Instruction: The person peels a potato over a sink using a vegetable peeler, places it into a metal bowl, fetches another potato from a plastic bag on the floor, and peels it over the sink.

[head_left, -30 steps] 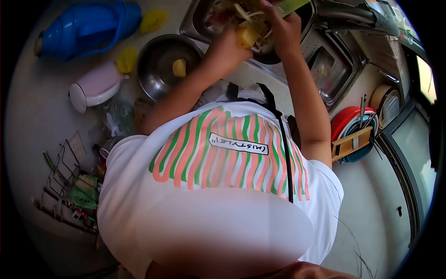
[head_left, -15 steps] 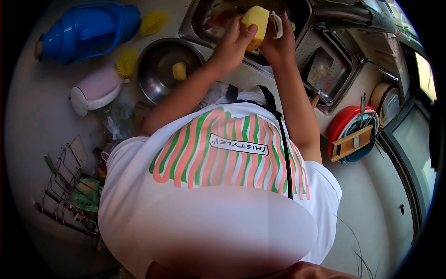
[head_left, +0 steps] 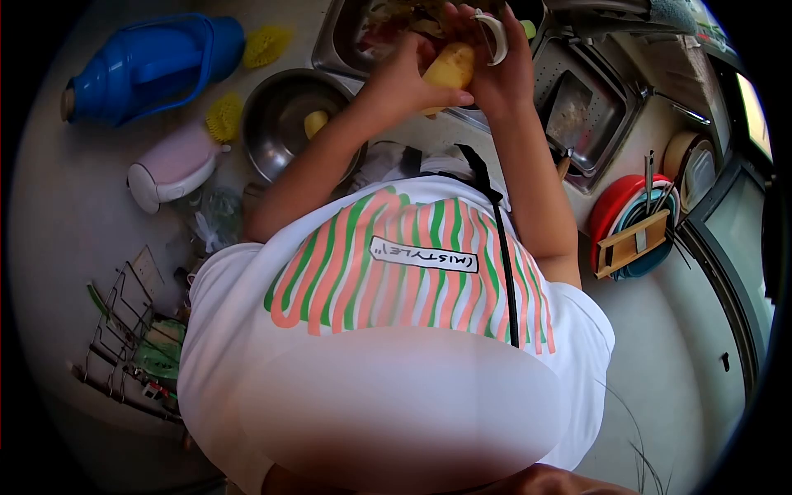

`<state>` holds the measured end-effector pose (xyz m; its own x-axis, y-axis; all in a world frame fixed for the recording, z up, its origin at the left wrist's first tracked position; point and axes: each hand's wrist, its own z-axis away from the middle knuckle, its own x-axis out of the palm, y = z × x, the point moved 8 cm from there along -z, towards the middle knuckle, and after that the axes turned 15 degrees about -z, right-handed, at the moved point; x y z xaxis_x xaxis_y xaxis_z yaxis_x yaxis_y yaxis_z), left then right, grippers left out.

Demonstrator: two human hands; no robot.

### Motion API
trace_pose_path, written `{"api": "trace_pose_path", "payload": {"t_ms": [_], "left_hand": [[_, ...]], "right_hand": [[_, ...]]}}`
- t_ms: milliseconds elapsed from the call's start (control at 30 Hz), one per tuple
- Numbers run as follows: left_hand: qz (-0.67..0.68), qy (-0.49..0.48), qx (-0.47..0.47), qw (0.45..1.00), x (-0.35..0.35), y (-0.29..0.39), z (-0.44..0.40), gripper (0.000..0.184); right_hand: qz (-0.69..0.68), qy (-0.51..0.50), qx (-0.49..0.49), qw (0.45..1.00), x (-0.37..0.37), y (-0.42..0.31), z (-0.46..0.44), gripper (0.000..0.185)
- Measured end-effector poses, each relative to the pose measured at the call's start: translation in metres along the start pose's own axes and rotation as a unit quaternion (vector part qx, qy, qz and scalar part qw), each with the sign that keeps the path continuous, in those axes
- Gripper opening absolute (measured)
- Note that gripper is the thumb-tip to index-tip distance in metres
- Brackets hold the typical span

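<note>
A partly peeled potato (head_left: 450, 69) is held in my left hand (head_left: 402, 85), its thumb across the near side, over the front edge of the sink (head_left: 330, 51). My right hand (head_left: 505, 76) has its fingers around a white peeler (head_left: 496, 38) with a pale green handle end (head_left: 528, 30), just right of the potato. Dark reddish scraps and peelings (head_left: 400, 26) lie in the sink basin beyond my hands. To the left, a steel bowl (head_left: 272, 132) holds a peeled yellow piece (head_left: 315, 124), with my left forearm passing over the bowl's right side.
A blue flask (head_left: 153, 68), yellow scrubbers (head_left: 266, 46) and a pink kettle (head_left: 175, 162) lie at the left. A cleaver (head_left: 569, 111) rests in the right basin (head_left: 606, 124). Stacked basins (head_left: 610, 206) with a wooden slicer (head_left: 631, 244) are at the right. A wire rack (head_left: 115, 330) stands lower left.
The potato has turned and come lower in my left hand, now showing a browner side. My right hand and the peeler have shifted slightly, with the fingers more spread. The whole view has tilted a little.
</note>
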<state>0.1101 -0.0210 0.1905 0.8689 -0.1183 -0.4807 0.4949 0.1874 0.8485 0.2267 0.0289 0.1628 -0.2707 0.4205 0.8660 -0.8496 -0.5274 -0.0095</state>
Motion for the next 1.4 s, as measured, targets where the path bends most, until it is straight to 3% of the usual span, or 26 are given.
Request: {"api": "trace_pose_path", "payload": {"t_ms": [33, 133, 267, 367, 500, 567, 633, 767, 800, 900, 933, 967, 1033, 1100, 1133, 1167, 1233, 1333, 1400], "left_hand": [[0.038, 0.032, 0.049, 0.998, -0.001, 0.004, 0.000, 0.062], [0.156, -0.171, -0.074, 0.970, 0.017, -0.013, -0.005, 0.054], [0.125, -0.183, -0.097, 0.970, 0.005, 0.007, -0.005, 0.036], [0.068, -0.178, -0.113, 0.975, 0.006, 0.010, -0.006, 0.030], [0.067, -0.170, -0.144, 0.972, 0.017, -0.015, 0.000, 0.028], [0.075, -0.162, -0.135, 0.975, 0.015, -0.015, 0.003, 0.029], [0.101, -0.177, -0.130, 0.970, 0.015, -0.010, 0.006, 0.030], [0.011, -0.203, -0.173, 0.964, 0.010, -0.002, 0.003, 0.032], [-0.016, -0.209, -0.184, 0.960, 0.009, 0.001, 0.002, 0.032], [0.014, -0.145, -0.139, 0.980, 0.006, 0.000, 0.001, 0.028], [-0.016, -0.116, -0.134, 0.984, 0.003, 0.002, 0.001, 0.029], [-0.034, -0.115, -0.136, 0.983, 0.005, -0.004, -0.002, 0.029], [-0.066, -0.115, -0.149, 0.980, 0.008, -0.014, -0.006, 0.029], [-0.098, -0.149, -0.132, 0.975, 0.011, -0.009, -0.010, 0.028], [-0.090, -0.140, -0.109, 0.980, 0.013, -0.007, -0.013, 0.027], [-0.081, -0.131, -0.090, 0.984, 0.014, -0.004, -0.012, 0.028], [-0.087, -0.132, -0.101, 0.982, 0.011, 0.001, -0.004, 0.028], [-0.076, -0.112, -0.114, 0.984, 0.009, -0.003, -0.010, 0.029], [-0.061, -0.109, -0.133, 0.983, 0.012, -0.014, -0.013, 0.030]], "right_hand": [[0.006, -0.006, -0.015, 1.000, -0.004, -0.001, -0.003, 0.042], [0.051, 0.020, -0.083, 0.995, -0.005, -0.006, -0.006, 0.032], [0.269, -0.019, -0.086, 0.959, 0.016, -0.015, -0.004, 0.029], [0.443, -0.010, -0.092, 0.892, 0.007, -0.007, -0.011, 0.030], [0.367, 0.029, -0.131, 0.921, -0.020, -0.034, -0.053, 0.030], [0.507, 0.061, -0.237, 0.827, -0.033, -0.072, -0.062, 0.031], [0.416, 0.061, -0.287, 0.861, -0.029, -0.080, -0.057, 0.033], [0.359, -0.013, -0.136, 0.923, -0.002, -0.018, -0.035, 0.034], [0.462, -0.013, -0.110, 0.880, -0.013, -0.012, -0.039, 0.032], [0.448, 0.071, -0.286, 0.844, -0.041, -0.076, -0.065, 0.029], [0.464, 0.148, -0.234, 0.841, -0.046, -0.091, -0.065, 0.030], [0.358, 0.083, -0.296, 0.882, -0.039, -0.090, -0.063, 0.031], [0.340, 0.050, -0.198, 0.918, -0.014, -0.056, -0.044, 0.035], [0.400, -0.019, -0.142, 0.905, -0.021, -0.021, -0.040, 0.038], [0.351, 0.035, -0.113, 0.929, -0.040, -0.020, -0.045, 0.043], [0.376, 0.045, -0.217, 0.900, -0.049, -0.049, -0.055, 0.041], [0.405, 0.216, -0.253, 0.851, -0.087, -0.106, -0.068, 0.039], [0.464, 0.113, -0.189, 0.858, -0.015, -0.097, -0.038, 0.038], [0.344, 0.052, -0.135, 0.928, -0.005, -0.045, -0.021, 0.039]]}}
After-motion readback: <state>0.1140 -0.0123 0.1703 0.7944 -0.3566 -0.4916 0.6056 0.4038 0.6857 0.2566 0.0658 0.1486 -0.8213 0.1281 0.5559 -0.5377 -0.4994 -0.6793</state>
